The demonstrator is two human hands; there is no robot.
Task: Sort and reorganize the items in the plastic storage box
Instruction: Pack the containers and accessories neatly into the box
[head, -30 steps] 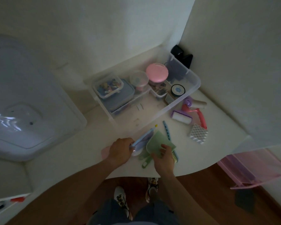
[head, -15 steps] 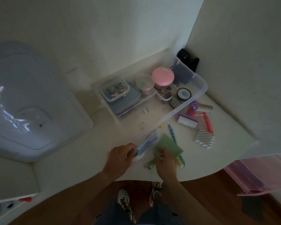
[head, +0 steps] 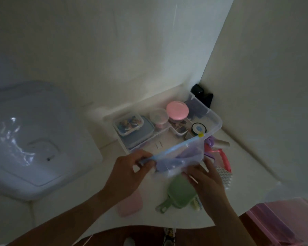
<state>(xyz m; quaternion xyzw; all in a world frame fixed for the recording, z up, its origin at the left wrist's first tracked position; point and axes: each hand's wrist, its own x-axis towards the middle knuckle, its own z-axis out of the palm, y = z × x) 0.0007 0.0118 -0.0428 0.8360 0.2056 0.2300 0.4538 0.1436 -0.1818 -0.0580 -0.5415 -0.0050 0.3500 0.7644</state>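
A clear plastic storage box (head: 218, 119) stands at the back of the white table. Inside it are a lidded container of small bits (head: 128, 125), a pink round lid (head: 177, 110) and a black round tin (head: 199, 129). I hold a clear zip pouch (head: 180, 157) with purple contents, blue seal and yellow slider, lifted in front of the box. My left hand (head: 127, 172) pinches its left end at the seal. My right hand (head: 207, 181) grips its lower right edge. A green hand mirror (head: 178, 194) lies on the table under my hands.
A pink flat pad (head: 132, 205) lies by my left wrist. A white mesh brush (head: 225, 176), a red-handled tool (head: 224, 158) and a small roller (head: 222, 143) lie right of the box. The box lid (head: 34, 139) rests at left. A pink bin (head: 281, 221) stands lower right.
Both hands have lifted the zip pouch off the table toward the box. My right hand has let go of the green mirror and taken the pouch. The camera has tilted up.
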